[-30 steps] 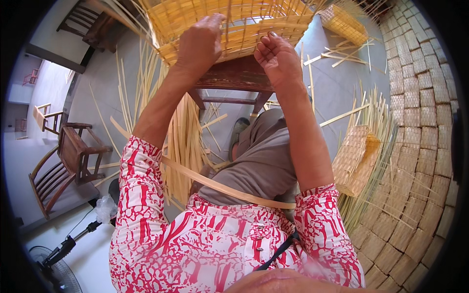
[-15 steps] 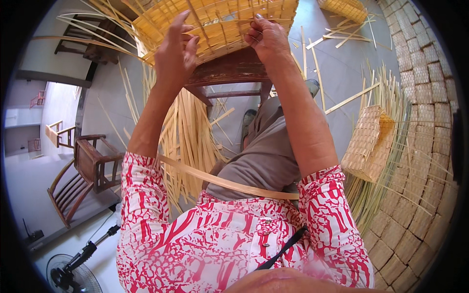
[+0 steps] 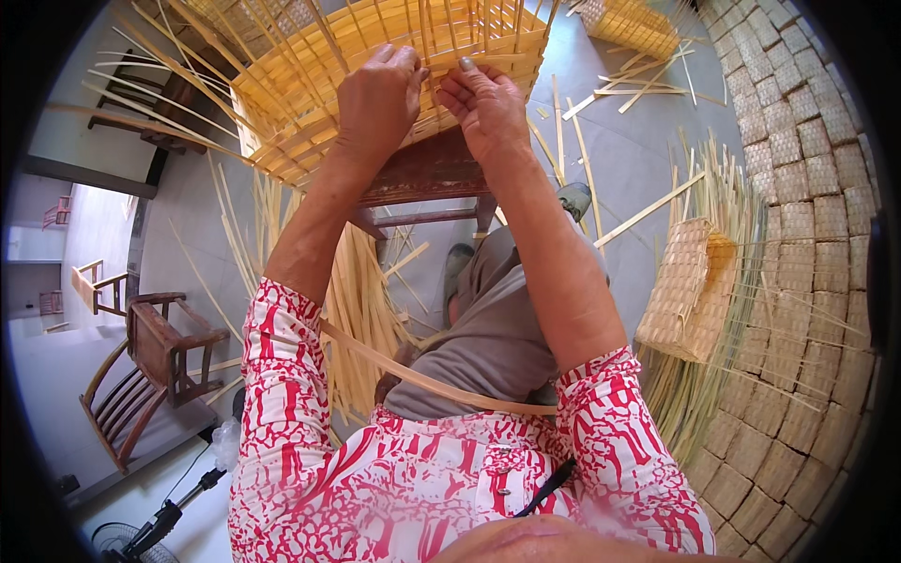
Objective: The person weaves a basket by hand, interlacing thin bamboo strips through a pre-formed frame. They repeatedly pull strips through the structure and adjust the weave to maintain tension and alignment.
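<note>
Grip, right hand (image 3: 483,103): thumb and fingers pinching a flat strip (image 3: 509,64) at the near wall of the basket (image 3: 385,30). Grip, left hand (image 3: 378,101): fingers curled against that wall; whether they pinch anything cannot be told. Basket: yellow, open-topped, stakes upstanding, atop a worn wooden worktop (image 3: 427,171). Loose strips (image 3: 355,300): bundled, on the basket's near side. Smaller basket (image 3: 690,291): pale, well right of the basket. Wooden chair (image 3: 155,352): well left of the basket.
</note>
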Tool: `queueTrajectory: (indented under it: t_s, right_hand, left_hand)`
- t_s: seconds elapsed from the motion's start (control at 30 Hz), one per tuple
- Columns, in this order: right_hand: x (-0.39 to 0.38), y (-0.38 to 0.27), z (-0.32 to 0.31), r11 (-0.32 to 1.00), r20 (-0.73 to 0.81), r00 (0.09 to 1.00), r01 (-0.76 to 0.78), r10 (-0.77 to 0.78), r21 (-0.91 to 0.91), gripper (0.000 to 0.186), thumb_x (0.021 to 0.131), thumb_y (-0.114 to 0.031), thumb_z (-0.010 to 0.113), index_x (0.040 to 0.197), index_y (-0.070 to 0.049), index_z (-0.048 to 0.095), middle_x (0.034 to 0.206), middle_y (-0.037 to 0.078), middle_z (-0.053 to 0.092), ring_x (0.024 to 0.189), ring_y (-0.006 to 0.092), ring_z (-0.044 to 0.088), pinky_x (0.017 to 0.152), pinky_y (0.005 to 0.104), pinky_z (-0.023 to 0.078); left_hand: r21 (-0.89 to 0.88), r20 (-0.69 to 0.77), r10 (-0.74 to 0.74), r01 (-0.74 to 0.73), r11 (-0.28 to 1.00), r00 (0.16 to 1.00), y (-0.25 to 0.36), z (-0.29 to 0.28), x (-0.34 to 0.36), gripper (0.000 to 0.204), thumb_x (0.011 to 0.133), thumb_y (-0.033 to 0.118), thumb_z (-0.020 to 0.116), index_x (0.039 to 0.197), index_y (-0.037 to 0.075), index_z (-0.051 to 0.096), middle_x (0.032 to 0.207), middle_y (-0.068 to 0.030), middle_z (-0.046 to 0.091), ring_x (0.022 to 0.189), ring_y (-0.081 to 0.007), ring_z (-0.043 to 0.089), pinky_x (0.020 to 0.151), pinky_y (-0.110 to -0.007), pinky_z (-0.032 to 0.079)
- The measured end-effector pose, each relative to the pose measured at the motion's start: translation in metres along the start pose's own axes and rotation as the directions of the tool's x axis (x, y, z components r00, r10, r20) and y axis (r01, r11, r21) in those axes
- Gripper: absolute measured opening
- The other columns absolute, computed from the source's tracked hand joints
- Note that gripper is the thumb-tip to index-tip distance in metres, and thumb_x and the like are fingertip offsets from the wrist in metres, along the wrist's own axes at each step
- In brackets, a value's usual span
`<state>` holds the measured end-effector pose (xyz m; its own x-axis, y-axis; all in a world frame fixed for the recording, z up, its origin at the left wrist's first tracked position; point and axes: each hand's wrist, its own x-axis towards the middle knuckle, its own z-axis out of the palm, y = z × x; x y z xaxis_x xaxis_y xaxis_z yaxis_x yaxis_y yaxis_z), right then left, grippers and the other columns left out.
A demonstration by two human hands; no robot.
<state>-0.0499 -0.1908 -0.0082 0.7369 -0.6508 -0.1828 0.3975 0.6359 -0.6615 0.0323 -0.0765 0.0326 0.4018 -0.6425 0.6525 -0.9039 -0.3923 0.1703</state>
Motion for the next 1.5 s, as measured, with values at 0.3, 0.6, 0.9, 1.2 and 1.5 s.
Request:
queueTrajectory:
  t_s: [0.3, 0.6, 0.9, 1.2, 1.5]
  right_hand:
    - [-0.010, -0.004, 0.004, 0.993, -0.040, 0.993, -0.113, 0.111, -0.031, 0.020, 0.099, 0.000, 0.051, 0.119, 0.000, 0.054, 0.099, 0.011, 0.065, 0.080, 0.0202, 0.066, 0.076, 0.0345, 0.060]
    - [0.012, -0.002, -0.023, 0.879, 0.051, 0.984, -0.176, 0.171, 0.443, 0.020, 0.099, -0.003, 0.059, 0.118, -0.005, 0.059, 0.108, 0.011, 0.068, 0.094, 0.0224, 0.069, 0.081, 0.0372, 0.060]
    - [0.001, -0.020, 0.015, 0.838, 0.483, 0.843, 0.428, -0.236, -0.339, 0.026, 0.096, -0.015, 0.069, 0.120, -0.004, 0.067, 0.101, 0.001, 0.069, 0.091, 0.0083, 0.061, 0.077, 0.0232, 0.052]
    - [-0.001, -0.007, 0.014, 0.947, 0.170, 0.958, 0.262, -0.232, -0.184, 0.016, 0.101, -0.017, 0.056, 0.100, -0.002, 0.060, 0.091, 0.006, 0.064, 0.082, 0.0119, 0.060, 0.075, 0.0267, 0.052]
    - [-0.008, -0.003, 0.014, 0.971, 0.034, 0.999, 0.010, -0.019, 0.238, 0.014, 0.100, -0.011, 0.052, 0.109, -0.001, 0.058, 0.103, 0.012, 0.063, 0.091, 0.0239, 0.064, 0.087, 0.0381, 0.056]
  left_hand:
    - [-0.100, -0.047, -0.061, 0.056, 0.993, 0.997, -0.009, 0.001, 0.005, 0.011, 0.088, 0.013, 0.072, 0.087, 0.003, 0.067, 0.078, -0.0130, 0.063, 0.069, -0.0316, 0.063, 0.062, -0.040, 0.049]
    - [-0.581, 0.070, -0.015, 0.053, 0.812, 0.997, -0.016, -0.012, -0.005, 0.008, 0.089, 0.005, 0.074, 0.091, 0.000, 0.067, 0.080, -0.0029, 0.059, 0.063, -0.0084, 0.054, 0.058, -0.024, 0.044]
    - [-0.569, 0.046, 0.062, -0.025, 0.822, 0.997, -0.020, -0.012, -0.006, 0.008, 0.090, 0.004, 0.071, 0.097, 0.000, 0.069, 0.085, -0.0036, 0.060, 0.067, -0.0072, 0.054, 0.061, -0.024, 0.045]
    - [-0.598, 0.064, -0.043, 0.073, 0.798, 0.997, -0.016, -0.006, -0.004, 0.004, 0.091, 0.004, 0.070, 0.094, 0.001, 0.069, 0.084, -0.0015, 0.061, 0.068, -0.0068, 0.054, 0.060, -0.024, 0.044]
    - [-0.280, -0.082, -0.224, 0.193, 0.940, 0.971, -0.005, 0.013, 0.008, 0.007, 0.088, 0.008, 0.072, 0.091, 0.003, 0.069, 0.080, -0.0096, 0.068, 0.066, -0.0187, 0.063, 0.062, -0.032, 0.049]
